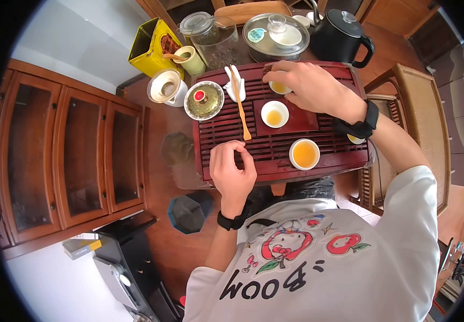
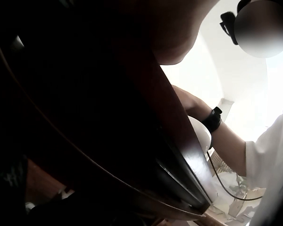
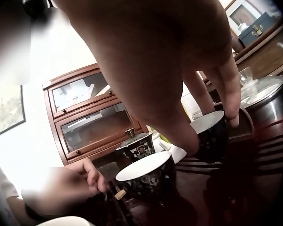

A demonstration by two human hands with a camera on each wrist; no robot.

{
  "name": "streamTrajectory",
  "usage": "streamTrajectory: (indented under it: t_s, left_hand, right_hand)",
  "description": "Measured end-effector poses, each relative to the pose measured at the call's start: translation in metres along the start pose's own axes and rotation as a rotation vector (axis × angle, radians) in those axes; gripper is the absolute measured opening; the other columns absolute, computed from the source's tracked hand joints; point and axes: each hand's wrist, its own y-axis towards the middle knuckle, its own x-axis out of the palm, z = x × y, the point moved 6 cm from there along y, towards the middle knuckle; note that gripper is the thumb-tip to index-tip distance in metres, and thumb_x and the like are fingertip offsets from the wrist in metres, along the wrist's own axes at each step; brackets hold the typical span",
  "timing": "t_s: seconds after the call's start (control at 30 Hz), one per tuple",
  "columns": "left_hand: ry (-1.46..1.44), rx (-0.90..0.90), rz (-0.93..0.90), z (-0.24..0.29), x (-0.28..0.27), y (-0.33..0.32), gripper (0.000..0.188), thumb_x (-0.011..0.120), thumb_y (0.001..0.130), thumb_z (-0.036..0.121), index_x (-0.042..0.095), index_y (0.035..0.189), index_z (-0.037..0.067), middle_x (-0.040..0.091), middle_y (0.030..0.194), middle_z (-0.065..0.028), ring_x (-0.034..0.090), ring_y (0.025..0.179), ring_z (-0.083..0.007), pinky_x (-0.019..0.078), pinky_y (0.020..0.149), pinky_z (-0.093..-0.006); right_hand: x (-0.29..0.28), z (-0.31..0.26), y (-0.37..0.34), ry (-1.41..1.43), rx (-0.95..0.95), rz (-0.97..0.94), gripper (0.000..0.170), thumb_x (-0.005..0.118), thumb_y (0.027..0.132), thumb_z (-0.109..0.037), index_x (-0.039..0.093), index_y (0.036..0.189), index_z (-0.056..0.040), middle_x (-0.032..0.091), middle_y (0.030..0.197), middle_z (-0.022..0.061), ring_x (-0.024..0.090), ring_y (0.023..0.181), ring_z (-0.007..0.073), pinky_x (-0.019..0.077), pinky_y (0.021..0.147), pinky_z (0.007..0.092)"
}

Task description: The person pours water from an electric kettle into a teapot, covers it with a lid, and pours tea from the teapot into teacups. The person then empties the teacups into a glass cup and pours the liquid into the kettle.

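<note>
At the far side of a dark red slatted tea tray [image 1: 214,135], my right hand [image 1: 318,90] reaches over a small teacup [image 3: 211,145] holding yellow tea. In the right wrist view its thumb and fingers pinch this dark, patterned cup from opposite sides. Nearer stands another teacup [image 1: 264,109] with a little tea, on a raised red panel. A larger cup [image 1: 292,154] of amber tea sits by the front edge. My left hand [image 1: 233,167] rests at that edge, fingers loosely curled around nothing, close to the flat tip of a wooden tea scoop [image 1: 241,110].
A lidded patterned bowl [image 1: 204,108] and a white hand-shaped rest [image 1: 231,85] occupy the tray's left. Beyond stand a strainer [image 1: 159,88], yellow tin [image 1: 148,53], glass jar [image 1: 221,48], lidded pot [image 1: 258,45] and black kettle [image 1: 342,35]. Another cup [image 1: 354,140] lies partly hidden under my right wrist.
</note>
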Motion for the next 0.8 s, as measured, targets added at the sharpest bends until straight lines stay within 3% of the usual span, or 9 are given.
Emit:
streamTrajectory:
  t_s: [0.17, 0.33, 0.43, 0.47, 0.6, 0.67, 0.7, 0.77, 0.8]
  left_hand:
    - [-0.022, 0.004, -0.018, 0.001, -0.002, 0.003, 0.015, 0.068, 0.084, -0.008, 0.062, 0.093, 0.003, 0.074, 0.095, -0.0105, 0.066, 0.094, -0.0305, 0.0529, 0.084, -0.0398]
    - [-0.113, 0.021, -0.035, 0.023, -0.004, 0.018, 0.018, 0.069, 0.084, -0.005, 0.064, 0.1, 0.002, 0.073, 0.103, -0.0112, 0.067, 0.097, -0.0314, 0.0528, 0.089, -0.0401]
    - [-0.144, -0.005, -0.166, 0.042, 0.006, 0.039, 0.038, 0.074, 0.083, 0.0, 0.064, 0.12, 0.003, 0.068, 0.118, -0.0147, 0.065, 0.108, -0.0333, 0.0526, 0.091, -0.0405]
    - [-0.125, 0.065, -0.186, 0.039, 0.016, 0.043, 0.049, 0.076, 0.083, 0.002, 0.06, 0.13, 0.004, 0.064, 0.125, -0.0167, 0.064, 0.112, -0.0355, 0.0523, 0.094, -0.0428]
    - [-0.112, 0.09, -0.235, 0.048, 0.039, 0.061, 0.059, 0.081, 0.082, 0.005, 0.057, 0.136, 0.005, 0.063, 0.129, -0.0183, 0.063, 0.117, -0.0403, 0.0527, 0.1, -0.047]
    - [-0.107, 0.062, -0.36, 0.046, 0.052, 0.061, 0.062, 0.083, 0.079, 0.003, 0.056, 0.135, 0.002, 0.063, 0.126, -0.0212, 0.061, 0.118, -0.0435, 0.0528, 0.101, -0.0495]
    - [-0.102, 0.051, -0.353, 0.043, 0.055, 0.061, 0.062, 0.083, 0.079, 0.003, 0.056, 0.135, 0.002, 0.063, 0.126, -0.0212, 0.061, 0.118, -0.0435, 0.0528, 0.101, -0.0495]
    - [-0.076, 0.074, -0.363, 0.039, 0.056, 0.059, 0.06, 0.083, 0.08, 0.004, 0.057, 0.133, 0.001, 0.064, 0.124, -0.0209, 0.064, 0.115, -0.0422, 0.0543, 0.097, -0.0487]
    - [-0.094, 0.058, -0.347, 0.04, 0.052, 0.06, 0.058, 0.083, 0.08, 0.005, 0.058, 0.132, 0.002, 0.066, 0.122, -0.0196, 0.065, 0.113, -0.0407, 0.0548, 0.096, -0.048]
  right_hand:
    - [0.004, -0.001, -0.002, -0.041, 0.037, -0.024, 0.052, 0.066, 0.085, 0.003, 0.068, 0.136, -0.0098, 0.068, 0.137, 0.0109, 0.073, 0.106, 0.0392, 0.0611, 0.093, 0.0488]
    - [-0.012, -0.002, -0.016, -0.019, 0.035, 0.031, 0.056, 0.067, 0.084, 0.004, 0.066, 0.138, -0.0116, 0.064, 0.141, 0.0102, 0.073, 0.107, 0.0391, 0.0607, 0.092, 0.0492]
    - [-0.037, -0.009, -0.036, 0.025, 0.033, 0.085, 0.058, 0.069, 0.083, 0.004, 0.064, 0.139, -0.0118, 0.064, 0.141, 0.0111, 0.072, 0.109, 0.0396, 0.0599, 0.093, 0.0495]
    - [-0.047, -0.012, -0.047, 0.04, 0.026, 0.134, 0.059, 0.07, 0.083, 0.004, 0.063, 0.139, -0.0115, 0.064, 0.14, 0.0118, 0.071, 0.109, 0.0397, 0.0594, 0.093, 0.0496]
    - [-0.071, -0.022, -0.098, 0.061, 0.075, 0.238, 0.056, 0.073, 0.083, 0.003, 0.063, 0.137, -0.0098, 0.064, 0.14, 0.0131, 0.07, 0.111, 0.0403, 0.0586, 0.095, 0.0485]
    - [-0.075, -0.021, -0.127, 0.15, 0.223, 0.246, 0.052, 0.072, 0.084, 0.004, 0.064, 0.135, -0.0073, 0.064, 0.139, 0.0139, 0.07, 0.11, 0.0384, 0.0582, 0.094, 0.0448]
    - [-0.076, -0.025, -0.14, 0.154, 0.213, 0.237, 0.052, 0.072, 0.084, 0.004, 0.064, 0.135, -0.0073, 0.064, 0.139, 0.0139, 0.07, 0.11, 0.0384, 0.0582, 0.094, 0.0448]
    - [-0.073, -0.018, -0.168, 0.33, 0.462, 0.283, 0.047, 0.069, 0.085, 0.008, 0.066, 0.13, -0.0039, 0.066, 0.137, 0.0147, 0.071, 0.106, 0.0348, 0.0582, 0.093, 0.0398]
    - [-0.069, -0.02, -0.178, 0.341, 0.444, 0.272, 0.047, 0.069, 0.085, 0.008, 0.066, 0.13, -0.0039, 0.066, 0.137, 0.0147, 0.071, 0.106, 0.0348, 0.0582, 0.093, 0.0398]
